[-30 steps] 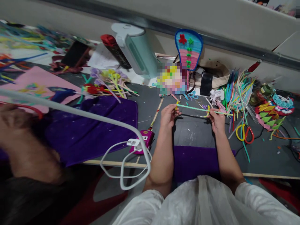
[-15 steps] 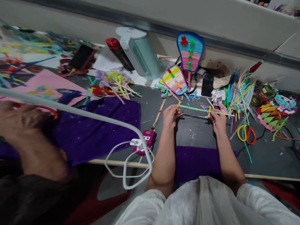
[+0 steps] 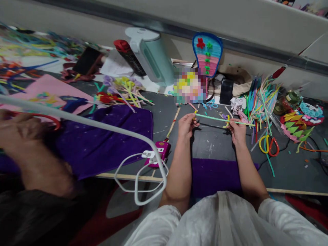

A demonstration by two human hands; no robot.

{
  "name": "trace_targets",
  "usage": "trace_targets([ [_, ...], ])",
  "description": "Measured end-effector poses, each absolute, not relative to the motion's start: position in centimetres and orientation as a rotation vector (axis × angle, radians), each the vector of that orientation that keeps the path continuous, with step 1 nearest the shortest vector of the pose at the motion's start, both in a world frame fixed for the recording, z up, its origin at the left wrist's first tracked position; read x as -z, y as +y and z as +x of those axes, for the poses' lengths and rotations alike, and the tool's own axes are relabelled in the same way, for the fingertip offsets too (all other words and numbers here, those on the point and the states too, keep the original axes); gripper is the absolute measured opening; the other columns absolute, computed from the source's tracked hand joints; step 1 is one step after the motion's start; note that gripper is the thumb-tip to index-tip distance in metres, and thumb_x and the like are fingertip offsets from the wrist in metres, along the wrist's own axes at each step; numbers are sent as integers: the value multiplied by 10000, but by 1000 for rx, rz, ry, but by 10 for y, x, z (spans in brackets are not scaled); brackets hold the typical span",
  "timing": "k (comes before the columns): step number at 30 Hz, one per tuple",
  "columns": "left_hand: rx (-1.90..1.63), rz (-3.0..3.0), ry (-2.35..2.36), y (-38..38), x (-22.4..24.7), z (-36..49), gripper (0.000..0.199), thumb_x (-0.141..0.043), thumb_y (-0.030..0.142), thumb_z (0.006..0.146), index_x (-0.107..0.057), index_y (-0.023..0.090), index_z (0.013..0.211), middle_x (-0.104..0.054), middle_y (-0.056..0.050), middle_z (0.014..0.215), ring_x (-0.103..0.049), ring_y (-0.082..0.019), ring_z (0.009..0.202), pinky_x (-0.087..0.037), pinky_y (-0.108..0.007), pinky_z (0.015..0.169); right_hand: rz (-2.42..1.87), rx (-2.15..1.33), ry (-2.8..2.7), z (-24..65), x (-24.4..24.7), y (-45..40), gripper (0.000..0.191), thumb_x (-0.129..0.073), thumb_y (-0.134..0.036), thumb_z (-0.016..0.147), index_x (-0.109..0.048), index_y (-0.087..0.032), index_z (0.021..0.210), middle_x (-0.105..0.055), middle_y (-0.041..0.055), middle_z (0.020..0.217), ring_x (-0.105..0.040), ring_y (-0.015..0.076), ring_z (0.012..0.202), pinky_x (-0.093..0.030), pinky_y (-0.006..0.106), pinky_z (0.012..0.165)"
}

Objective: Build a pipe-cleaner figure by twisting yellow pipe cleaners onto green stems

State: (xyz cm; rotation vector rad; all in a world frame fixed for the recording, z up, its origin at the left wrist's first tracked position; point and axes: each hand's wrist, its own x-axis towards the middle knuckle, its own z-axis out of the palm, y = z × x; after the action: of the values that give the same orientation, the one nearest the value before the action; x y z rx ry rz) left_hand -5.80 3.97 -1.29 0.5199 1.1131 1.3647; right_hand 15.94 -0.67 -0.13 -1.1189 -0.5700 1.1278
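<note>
A mint-green pipe cleaner is stretched nearly level between my hands, above the dark tabletop. My left hand pinches its left end, where a bit of yellow pipe cleaner sticks up. My right hand is closed on it towards the other end, beside a second yellow pipe cleaner piece wrapped around or crossing it. The green tip pokes out past my right fingers. Just below runs a thin wire from hand to hand. How the wire is fixed at its ends is hidden by my fingers.
At left, a co-worker's hand is near red-handled scissors. A white lamp arm or tube crosses in front. A magenta power strip, kettle, pipe-cleaner fan, loose pipe cleaners and scissors surround me.
My hands keep their grip on the green pipe cleaner and have hardly moved. The whole view has shifted slightly. A blocky blur now covers the smaller fan.
</note>
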Motion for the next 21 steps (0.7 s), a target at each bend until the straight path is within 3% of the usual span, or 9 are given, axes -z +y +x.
trace_targets([
  [9,-1374,486,1092,44,18,-59,360,-836,302,521,-622,130,754,-574,41,585,-483,-43,439,-524,-206,470,-1120,-1119,-586,158,2,-7,231,-773,-261,616,-641,-166,780,-686,-28,611,-611,74,474,-510,169,474],
  [16,-1363,428,1090,46,17,-60,346,-829,274,520,-617,129,752,-575,44,573,-479,-38,434,-502,-187,463,-1076,-1135,-630,155,0,-11,233,-778,-270,635,-644,-169,796,-730,8,697,-643,89,538,-551,192,534],
  [21,-1357,422,1069,45,17,-62,303,-801,249,537,-628,129,755,-572,39,557,-474,-37,427,-378,-134,385,-1060,-1139,-640,153,-8,-16,231,-787,-277,633,-659,-178,798,-725,-6,697,-637,87,544,-559,195,535],
])
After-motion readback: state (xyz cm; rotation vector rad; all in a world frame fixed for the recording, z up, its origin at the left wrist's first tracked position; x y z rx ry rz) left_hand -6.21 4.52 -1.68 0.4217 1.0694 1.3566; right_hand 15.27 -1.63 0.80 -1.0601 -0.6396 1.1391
